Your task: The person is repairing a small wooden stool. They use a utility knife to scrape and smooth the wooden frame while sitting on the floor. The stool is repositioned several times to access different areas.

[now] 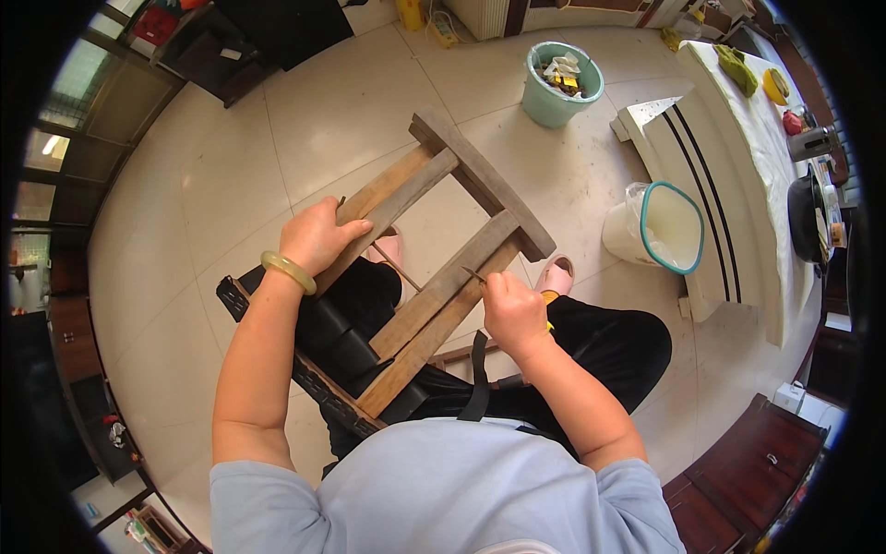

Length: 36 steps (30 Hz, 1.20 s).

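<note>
A wooden frame (494, 189) with greyed rails lies tilted over my lap, a black padded piece (346, 337) and ragged dark edge at its near end. My left hand (314, 242), with a pale bangle at the wrist, grips the frame's left rail. A thin rod (399, 270) crosses its opening. My right hand (512, 312) is closed on a dark pointed tool (473, 275), with a bit of yellow showing below the fist, over the right rail. A black strap (477, 379) hangs beside that hand.
Pink slippers (556, 277) are on my feet on the tiled floor. A green bucket of rubbish (549, 106) stands ahead, a white bin (628, 235) at the right, beside a white counter (738, 166) with pots and items. Dark cabinets (738, 471) stand lower right.
</note>
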Each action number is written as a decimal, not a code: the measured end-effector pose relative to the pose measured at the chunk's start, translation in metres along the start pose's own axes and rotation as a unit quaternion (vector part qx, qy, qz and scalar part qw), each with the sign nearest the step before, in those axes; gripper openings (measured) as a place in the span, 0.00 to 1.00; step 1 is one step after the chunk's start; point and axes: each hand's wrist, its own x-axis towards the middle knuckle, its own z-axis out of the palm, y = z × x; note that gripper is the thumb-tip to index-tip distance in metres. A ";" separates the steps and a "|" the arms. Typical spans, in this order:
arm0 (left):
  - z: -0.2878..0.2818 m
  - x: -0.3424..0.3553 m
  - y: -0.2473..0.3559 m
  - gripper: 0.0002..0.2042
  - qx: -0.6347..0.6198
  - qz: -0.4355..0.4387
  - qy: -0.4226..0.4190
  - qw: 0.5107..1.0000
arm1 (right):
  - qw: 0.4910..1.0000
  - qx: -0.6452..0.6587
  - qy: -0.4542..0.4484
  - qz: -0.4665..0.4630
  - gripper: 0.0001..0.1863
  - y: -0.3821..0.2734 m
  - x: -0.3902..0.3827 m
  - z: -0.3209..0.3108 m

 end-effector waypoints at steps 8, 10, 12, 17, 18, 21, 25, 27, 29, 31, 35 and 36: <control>0.000 0.000 -0.002 0.26 -0.007 0.012 0.009 1.000 | 0.994 -0.041 -0.058 -0.077 0.07 -0.019 -0.004 0.004; 0.002 0.000 -0.004 0.26 -0.008 0.015 0.007 1.000 | 0.994 -0.066 -0.060 -0.064 0.07 -0.012 -0.003 0.007; 0.001 -0.001 -0.005 0.26 0.000 0.014 0.014 1.000 | 0.997 -0.069 -0.034 -0.017 0.08 0.009 0.006 0.015; 0.001 0.000 -0.004 0.26 0.000 0.023 0.026 0.999 | 0.993 -0.106 -0.007 0.051 0.11 0.039 0.021 0.008; 0.001 0.000 -0.004 0.26 0.001 0.028 0.031 0.999 | 0.995 -0.088 0.004 0.045 0.11 0.036 0.021 0.007; 0.006 0.000 -0.006 0.26 -0.021 0.024 0.030 0.999 | 0.999 -0.048 0.000 0.006 0.11 0.006 0.008 0.000; 0.002 0.002 -0.002 0.27 -0.017 0.015 0.001 1.000 | 0.997 -0.028 -0.047 -0.047 0.09 -0.024 -0.001 -0.009; 0.004 0.001 -0.005 0.27 -0.010 0.026 0.015 1.000 | 0.996 -0.038 -0.062 -0.057 0.10 -0.026 0.000 -0.009; 0.003 0.002 -0.005 0.27 -0.017 0.019 0.012 1.000 | 0.995 -0.044 -0.062 -0.059 0.12 -0.026 0.006 -0.013; 0.003 0.001 -0.006 0.27 -0.020 0.016 0.009 1.000 | 0.996 -0.045 -0.061 -0.052 0.14 -0.026 0.009 -0.015; 0.002 0.001 -0.004 0.26 -0.017 0.015 0.009 1.000 | 0.995 -0.056 -0.057 -0.051 0.17 -0.026 0.010 -0.019; 0.002 0.001 -0.004 0.26 -0.016 0.013 0.007 1.000 | 0.995 -0.062 -0.058 -0.058 0.17 -0.027 0.010 -0.019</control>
